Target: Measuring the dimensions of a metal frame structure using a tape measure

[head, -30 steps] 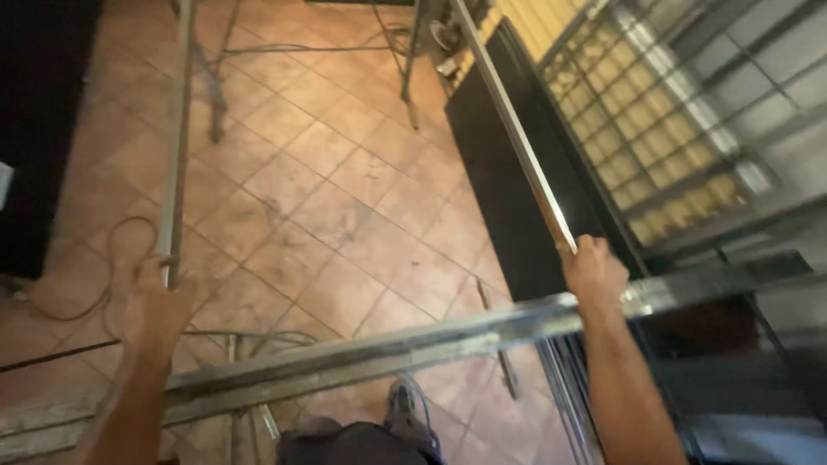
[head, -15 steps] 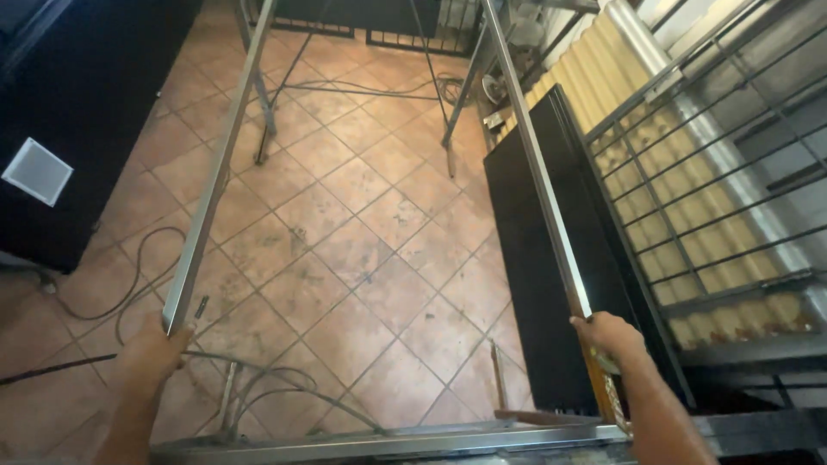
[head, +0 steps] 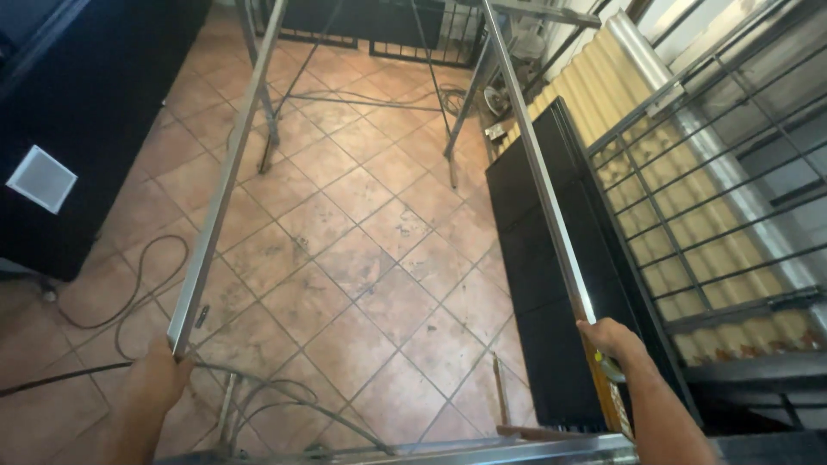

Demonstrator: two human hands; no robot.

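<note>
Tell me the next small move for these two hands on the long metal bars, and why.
Probably steady both bars and keep them level before shifting anything. The left hand grips the near end of the left metal bar, the right hand the right metal bar. Both bars run far ahead onto a metal stand, and cables lie loose on the tiled floor underfoot.

Single head-worn view, looks steeply down and forward from above the person's arms. Left hand [head: 159, 375] and right hand [head: 610, 337] sit near the bottom edge, close to the lens, each at the near end of a long metal rail, left rail [head: 226, 176] and right rail [head: 538, 164], both running away toward the top of frame. Tiled floor [head: 362, 258] fills the middle, well below. Barred grille [head: 715, 198] along the right edge. No second view to share anything
</note>
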